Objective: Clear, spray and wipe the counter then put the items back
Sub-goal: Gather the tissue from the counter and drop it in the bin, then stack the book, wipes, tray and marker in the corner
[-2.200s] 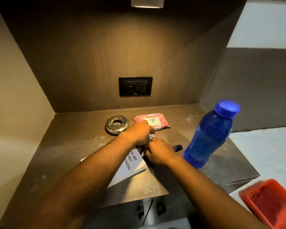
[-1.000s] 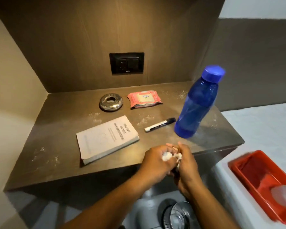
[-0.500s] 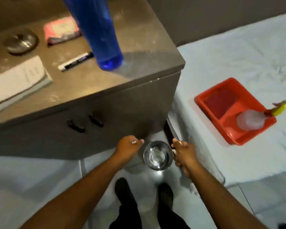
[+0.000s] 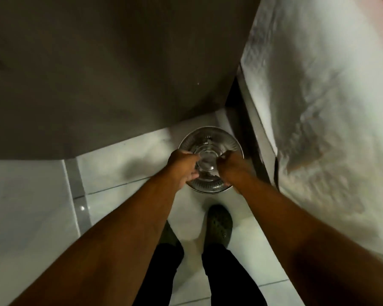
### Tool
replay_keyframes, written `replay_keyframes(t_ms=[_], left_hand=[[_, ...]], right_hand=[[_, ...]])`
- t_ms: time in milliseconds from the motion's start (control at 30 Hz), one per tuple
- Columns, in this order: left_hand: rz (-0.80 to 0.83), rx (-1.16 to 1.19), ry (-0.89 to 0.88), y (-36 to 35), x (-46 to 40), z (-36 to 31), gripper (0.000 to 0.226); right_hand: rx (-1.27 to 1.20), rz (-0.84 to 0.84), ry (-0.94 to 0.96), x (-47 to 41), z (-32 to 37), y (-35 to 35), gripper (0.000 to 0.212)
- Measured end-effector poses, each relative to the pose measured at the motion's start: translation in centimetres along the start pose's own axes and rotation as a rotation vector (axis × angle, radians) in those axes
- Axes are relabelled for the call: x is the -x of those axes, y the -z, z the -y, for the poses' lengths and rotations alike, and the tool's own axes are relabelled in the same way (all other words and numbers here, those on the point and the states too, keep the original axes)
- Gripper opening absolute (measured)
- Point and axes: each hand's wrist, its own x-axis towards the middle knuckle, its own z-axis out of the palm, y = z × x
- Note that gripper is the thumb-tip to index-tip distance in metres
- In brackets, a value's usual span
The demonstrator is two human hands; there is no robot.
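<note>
The view looks straight down at a round steel bin (image 4: 210, 161) standing on the pale tiled floor (image 4: 38, 195), just in front of the brown cabinet front (image 4: 102, 74) and beside the white bedsheet (image 4: 323, 111). The left hand (image 4: 182, 167) and right hand (image 4: 231, 167) hover over the bin's lid, fingers curled; whether either pinches anything I cannot tell. The counter top is out of view. Dark clogs (image 4: 218, 224) stand below

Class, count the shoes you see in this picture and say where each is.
2. One shoe stands on the floor tile just below the metal bin; the other shoe, left of it, is mostly hidden behind the left forearm.
</note>
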Motion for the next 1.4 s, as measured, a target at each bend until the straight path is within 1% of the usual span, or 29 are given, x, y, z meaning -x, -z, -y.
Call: replay_keyframes(t_ms=[67, 133, 200, 267, 334, 434, 500, 600, 667, 767, 834, 934, 1001, 1067, 1134, 1201, 1234, 1301, 1401], left_hand=[[0.001, -0.085, -0.056, -0.8, -2.8, 0.8, 0.041], [-0.007, -0.187, -0.12, -1.0, -4.4, 0.9, 0.045], [-0.019, -0.228, -0.156, -0.7, -4.9, 0.8, 0.04], [-0.017, -0.237, -0.169, 0.2, -4.2, 0.6, 0.033], [0.008, -0.256, -0.175, 1.2, -2.6, 0.3, 0.032], [0.025, -0.325, -0.185, 3.6, 1.8, -0.1, 0.032], [0.0, -0.373, -0.2, 5.5, 4.9, -0.5, 0.032], [-0.048, -0.464, -0.214, 9.0, 11.8, -1.6, 0.049], [-0.086, -0.622, -0.253, 11.1, 16.6, -2.0, 0.052], [-0.132, -0.947, -0.364, 14.5, 24.6, -2.6, 0.043], [-0.165, -1.043, -0.423, 16.4, 28.5, -3.1, 0.048], [-0.234, -1.053, -0.527, 20.0, 33.3, -5.2, 0.056], [-0.286, -1.044, -0.635, 22.5, 35.8, -7.2, 0.056], [-0.394, -0.998, -0.788, 25.5, 38.8, -9.4, 0.055], [-0.531, -0.916, -1.003, 28.0, 41.6, -11.7, 0.054], [-0.663, -0.858, -1.184, 30.5, 44.2, -13.7, 0.055], [-0.722, -0.852, -1.243, 31.6, 45.1, -14.5, 0.057], [-0.809, -0.85, -1.298, 33.8, 46.5, -15.8, 0.061], [-0.863, -0.84, -1.275, 37.9, 47.4, -17.2, 0.066]], right_hand=[[0.087, -0.009, -0.005, -2.6, -0.7, -1.1, 0.035], [0.109, -0.025, 0.015, -4.3, -1.2, -1.7, 0.033], [0.15, -0.019, 0.004, -5.0, -1.6, -1.8, 0.033], [0.181, -0.054, -0.002, -4.3, -1.2, -1.4, 0.034], [0.172, -0.083, -0.017, -2.7, -0.7, -0.7, 0.034], [0.182, -0.085, -0.031, 1.4, 0.6, 1.1, 0.034], [0.183, -0.082, -0.013, 4.5, 1.8, 2.3, 0.035], [0.186, -0.083, 0.034, 11.1, 5.4, 4.4, 0.038], [0.237, -0.067, 0.078, 15.3, 8.0, 5.5, 0.037], [0.313, -0.074, 0.159, 22.1, 11.7, 6.9, 0.029], [0.375, -0.077, 0.21, 26.1, 13.6, 7.6, 0.031], [0.476, -0.126, 0.336, 31.6, 17.2, 8.2, 0.041], [0.572, -0.211, 0.449, 34.3, 20.3, 8.7, 0.045], [0.634, -0.316, 0.562, 37.5, 24.1, 9.1, 0.053], [0.672, -0.41, 0.667, 40.4, 27.9, 9.3, 0.06], [0.663, -0.498, 0.795, 43.2, 31.8, 9.0, 0.057], [0.65, -0.534, 0.851, 44.3, 33.5, 8.5, 0.052], [0.626, -0.578, 0.905, 46.3, 36.7, 7.3, 0.05], [0.595, -0.624, 0.91, 48.2, 40.6, 4.9, 0.063]])
